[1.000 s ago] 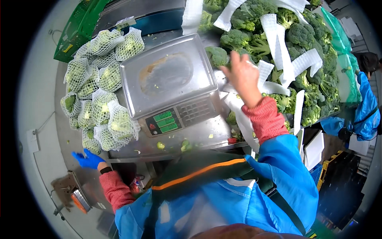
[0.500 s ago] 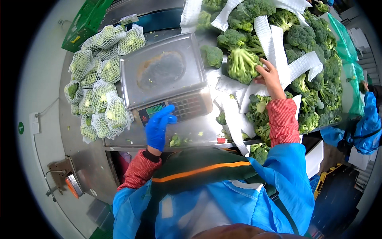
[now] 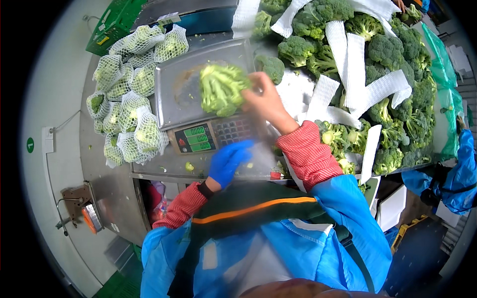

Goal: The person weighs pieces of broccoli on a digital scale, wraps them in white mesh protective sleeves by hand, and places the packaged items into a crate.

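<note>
My right hand [image 3: 266,102] grips a broccoli head [image 3: 218,87], slightly blurred, over the steel scale pan [image 3: 171,104]; whether the head touches the pan I cannot tell. My left hand [image 3: 226,161], in a blue glove, is just below the keypad [image 3: 226,131], fingers extended and slightly bent, holding nothing. Beside the keypad is the lit green display [image 3: 198,139]. Left of the scale lie several broccoli heads in white mesh [image 3: 119,116]. Loose broccoli [image 3: 385,52] is piled to the right, with white net strips [image 3: 338,44] across it.
A green crate [image 3: 107,27] stands at the back left. The steel counter's front edge [image 3: 164,176] crosses before me. Green plastic [image 3: 442,57] lines the pile's right side; a co-worker in blue [image 3: 457,184] is beyond. An orange-rimmed device [image 3: 92,213] is at lower left.
The broccoli in my right hand has moved left from the pile to over the pan. My gloved left hand, earlier at the lower left, then raised by the display, is now slightly lower and rightward.
</note>
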`<state>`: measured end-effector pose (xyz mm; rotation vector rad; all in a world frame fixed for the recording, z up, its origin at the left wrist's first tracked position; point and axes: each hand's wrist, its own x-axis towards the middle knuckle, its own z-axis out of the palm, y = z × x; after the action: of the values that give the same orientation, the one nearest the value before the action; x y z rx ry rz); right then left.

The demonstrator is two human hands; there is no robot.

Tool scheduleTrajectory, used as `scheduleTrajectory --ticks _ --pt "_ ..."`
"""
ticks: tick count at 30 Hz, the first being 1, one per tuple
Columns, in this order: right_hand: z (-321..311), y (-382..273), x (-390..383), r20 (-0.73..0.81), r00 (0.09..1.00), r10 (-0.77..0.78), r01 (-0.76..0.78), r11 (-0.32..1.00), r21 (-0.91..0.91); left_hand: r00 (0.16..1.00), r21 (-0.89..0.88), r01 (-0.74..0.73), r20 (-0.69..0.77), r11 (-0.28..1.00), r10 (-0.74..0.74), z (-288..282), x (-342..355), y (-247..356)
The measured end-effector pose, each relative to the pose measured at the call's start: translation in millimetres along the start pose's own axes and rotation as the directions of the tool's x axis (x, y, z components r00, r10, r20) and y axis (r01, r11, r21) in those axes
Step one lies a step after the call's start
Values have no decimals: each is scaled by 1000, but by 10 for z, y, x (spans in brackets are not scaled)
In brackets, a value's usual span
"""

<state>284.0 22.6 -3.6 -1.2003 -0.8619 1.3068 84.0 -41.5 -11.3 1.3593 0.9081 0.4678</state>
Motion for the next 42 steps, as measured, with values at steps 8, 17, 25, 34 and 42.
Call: scheduleTrajectory --ticks 8,17,25,34,42 --pt "-1156 -206 -89 -228 807 -544 -371 -168 -913 987 -45 115 115 992 -110 83 81 -63" --pt "-1237 -244 -493 31 777 -629 133 115 -984 860 123 -508 16 853 510 640 825 382" --pt "-1714 334 -123 -223 886 -406 -308 -156 -939 944 21 -243 236 970 232 1029 858 166" --pt "-855 -659 -489 -16 746 -665 55 87 -995 888 -57 -415 -242 908 391 805 887 480" --pt "-1791 396 7 -136 931 -340 -207 -180 -962 992 -117 -83 88 990 94 823 794 103"
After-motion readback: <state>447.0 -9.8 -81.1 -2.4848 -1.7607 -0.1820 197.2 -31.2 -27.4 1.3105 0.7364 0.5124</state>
